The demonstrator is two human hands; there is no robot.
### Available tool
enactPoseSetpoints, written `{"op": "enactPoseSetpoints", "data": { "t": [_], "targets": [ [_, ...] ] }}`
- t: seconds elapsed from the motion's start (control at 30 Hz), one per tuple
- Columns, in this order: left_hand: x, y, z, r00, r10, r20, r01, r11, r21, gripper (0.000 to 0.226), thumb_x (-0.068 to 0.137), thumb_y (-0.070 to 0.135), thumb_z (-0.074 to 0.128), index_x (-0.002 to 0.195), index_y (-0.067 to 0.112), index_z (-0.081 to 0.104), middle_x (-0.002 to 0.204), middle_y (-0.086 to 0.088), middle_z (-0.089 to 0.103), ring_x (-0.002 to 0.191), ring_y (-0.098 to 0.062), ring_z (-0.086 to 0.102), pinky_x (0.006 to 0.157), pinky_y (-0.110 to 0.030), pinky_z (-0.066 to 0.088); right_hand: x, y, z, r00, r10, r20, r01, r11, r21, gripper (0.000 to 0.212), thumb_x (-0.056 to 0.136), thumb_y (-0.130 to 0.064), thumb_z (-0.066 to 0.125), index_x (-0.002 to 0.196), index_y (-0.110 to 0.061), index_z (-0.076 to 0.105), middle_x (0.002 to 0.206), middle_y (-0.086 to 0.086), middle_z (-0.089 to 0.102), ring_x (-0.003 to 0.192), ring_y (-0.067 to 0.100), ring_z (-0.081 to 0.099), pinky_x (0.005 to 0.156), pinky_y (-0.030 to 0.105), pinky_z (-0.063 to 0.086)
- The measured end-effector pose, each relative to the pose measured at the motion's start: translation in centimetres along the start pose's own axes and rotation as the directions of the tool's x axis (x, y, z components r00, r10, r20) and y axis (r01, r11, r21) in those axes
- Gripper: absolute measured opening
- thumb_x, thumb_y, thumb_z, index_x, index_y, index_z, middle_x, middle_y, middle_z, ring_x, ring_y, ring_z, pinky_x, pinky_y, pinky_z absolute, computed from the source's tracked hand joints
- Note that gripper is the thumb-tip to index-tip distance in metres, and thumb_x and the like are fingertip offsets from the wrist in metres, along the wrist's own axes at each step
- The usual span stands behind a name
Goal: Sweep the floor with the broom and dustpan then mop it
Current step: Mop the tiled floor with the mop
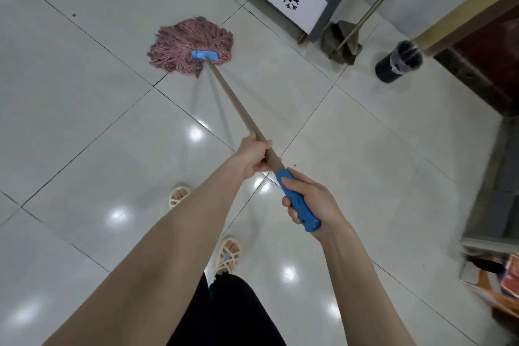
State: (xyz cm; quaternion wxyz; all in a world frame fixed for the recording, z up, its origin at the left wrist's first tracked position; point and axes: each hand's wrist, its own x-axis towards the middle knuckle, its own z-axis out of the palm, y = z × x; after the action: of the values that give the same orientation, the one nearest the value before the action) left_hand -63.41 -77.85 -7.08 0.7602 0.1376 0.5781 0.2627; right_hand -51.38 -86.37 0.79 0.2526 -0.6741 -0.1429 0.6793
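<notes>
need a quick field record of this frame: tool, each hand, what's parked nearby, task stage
tool: mop, wooden shaft
mop head: pink strings, spread on the tiled floor
left hand: grips the shaft, just ahead of the blue grip
right hand: grips the blue grip at the handle end
parked: long-handled dustpan by the cabinet, black bin to its right
stage: mopping

A: The mop (191, 45) has a pink string head splayed flat on the pale tile floor (84, 109), far ahead of the fingers. Blue clamp on top.
B: Shaft?
A: Wooden, slanted. The left hand (252, 156) wraps it just ahead of the blue grip, and the right hand (311, 201) closes round the grip itself.
B: Sweeping tool (341, 42)?
A: Grey-green, long pole, well beyond the fingers, off right. Broom or dustpan, cannot tell.
</notes>
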Motion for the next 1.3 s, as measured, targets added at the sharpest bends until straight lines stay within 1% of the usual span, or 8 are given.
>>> {"op": "enactPoseSetpoints", "data": {
  "t": [0.1, 0.17, 0.37, 0.53, 0.63, 0.87, 1.0, 1.3],
  "targets": [
    [-0.3, -0.9, 0.4, 1.0, 0.001, -0.012, -0.001, 0.999, 0.042, 0.018, 0.099, 0.009, 0.046, 0.086, 0.021, 0.042, 0.086, -0.012, 0.053, 0.069, -0.025, 0.065, 0.062, -0.037, 0.059, -0.6, 1.0, -0.3, 1.0, 0.01, -0.012, -0.01, 1.0, -0.001, 0.033, 0.088, -0.011, 0.065, 0.118, -0.025, 0.063, 0.063, 0.007, 0.055, 0.047, 0.015, 0.047, 0.039, 0.02, 0.036],
    [-0.2, -0.7, -0.3, 1.0, 0.005, -0.019, -0.005, 0.999, 0.034, 0.007, 0.099, 0.009, 0.047, 0.103, 0.014, 0.046, 0.087, -0.012, 0.053, 0.069, -0.025, 0.065, 0.059, -0.035, 0.059, -0.3, 1.0, 0.4, 1.0, 0.01, -0.014, -0.011, 1.0, -0.015, 0.04, 0.087, -0.011, 0.067, 0.124, -0.023, 0.061, 0.061, 0.007, 0.056, 0.045, 0.016, 0.048, 0.037, 0.021, 0.036],
    [0.1, 1.6, -3.9, 0.999, -0.03, 0.033, 0.032, 0.998, -0.045, 0.03, 0.095, 0.006, 0.052, 0.121, 0.014, 0.041, 0.099, -0.018, 0.055, 0.07, -0.029, 0.069, 0.055, -0.035, 0.058, 0.8, -1.1, 4.3, 0.992, 0.094, 0.079, -0.084, 0.989, -0.119, 0.03, 0.088, -0.029, 0.067, 0.116, -0.019, 0.062, 0.062, 0.01, 0.051, 0.036, 0.015, 0.047, 0.037, 0.018, 0.039],
    [1.5, 3.4, -6.4, 0.995, -0.051, 0.083, 0.043, 0.994, 0.097, 0.036, 0.09, 0.017, 0.062, 0.122, 0.011, 0.048, 0.105, -0.017, 0.065, 0.083, -0.025, 0.065, 0.072, -0.036, 0.057, 3.0, -3.0, 7.0, 0.995, 0.019, 0.098, -0.002, 0.985, -0.171, 0.032, 0.092, -0.029, 0.063, 0.122, -0.019, 0.061, 0.075, 0.018, 0.068, 0.049, 0.02, 0.058, 0.045, 0.022, 0.047],
    [2.8, 5.2, -7.2, 0.998, -0.035, 0.044, 0.036, 0.999, -0.025, 0.042, 0.094, 0.011, 0.057, 0.132, 0.011, 0.039, 0.101, -0.016, 0.059, 0.074, -0.022, 0.063, 0.056, -0.03, 0.056, 4.9, -4.1, 8.7, 0.996, 0.015, 0.09, 0.004, 0.979, -0.204, 0.038, 0.093, -0.03, 0.061, 0.13, -0.02, 0.056, 0.081, 0.018, 0.071, 0.058, 0.021, 0.065, 0.046, 0.023, 0.048],
    [7.1, 8.3, -9.2, 0.999, -0.03, -0.019, 0.028, 0.994, -0.102, 0.076, 0.095, 0.006, 0.055, 0.152, 0.013, 0.005, 0.1, -0.011, 0.059, 0.077, -0.025, 0.065, 0.069, -0.035, 0.056, 9.1, -6.1, 12.0, 1.0, 0.001, 0.024, 0.003, 0.988, -0.157, 0.036, 0.093, -0.023, 0.062, 0.129, -0.019, 0.058, 0.071, 0.017, 0.066, 0.045, 0.018, 0.056, 0.04, 0.022, 0.043],
    [8.9, 9.3, -10.2, 0.998, -0.069, 0.007, 0.069, 0.992, -0.103, 0.062, 0.096, -0.002, 0.048, 0.149, 0.006, 0.016, 0.103, -0.017, 0.054, 0.075, -0.029, 0.063, 0.078, -0.04, 0.052, 10.0, -5.8, 12.5, 0.999, 0.034, -0.018, -0.035, 0.995, -0.092, 0.042, 0.09, -0.019, 0.066, 0.13, -0.026, 0.055, 0.058, 0.009, 0.053, 0.038, 0.016, 0.045, 0.038, 0.021, 0.04],
    [11.1, 16.9, -17.9, 0.994, -0.044, -0.096, 0.036, 0.996, -0.08, 0.049, 0.097, -0.001, 0.047, 0.143, 0.002, 0.032, 0.094, -0.014, 0.055, 0.075, -0.027, 0.064, 0.069, -0.038, 0.053, 14.8, -9.9, 21.8, 0.997, 0.063, 0.054, -0.059, 0.996, -0.072, 0.043, 0.091, -0.016, 0.064, 0.132, -0.026, 0.054, 0.059, 0.011, 0.049, 0.035, 0.016, 0.043, 0.035, 0.02, 0.039]
  ]
}}
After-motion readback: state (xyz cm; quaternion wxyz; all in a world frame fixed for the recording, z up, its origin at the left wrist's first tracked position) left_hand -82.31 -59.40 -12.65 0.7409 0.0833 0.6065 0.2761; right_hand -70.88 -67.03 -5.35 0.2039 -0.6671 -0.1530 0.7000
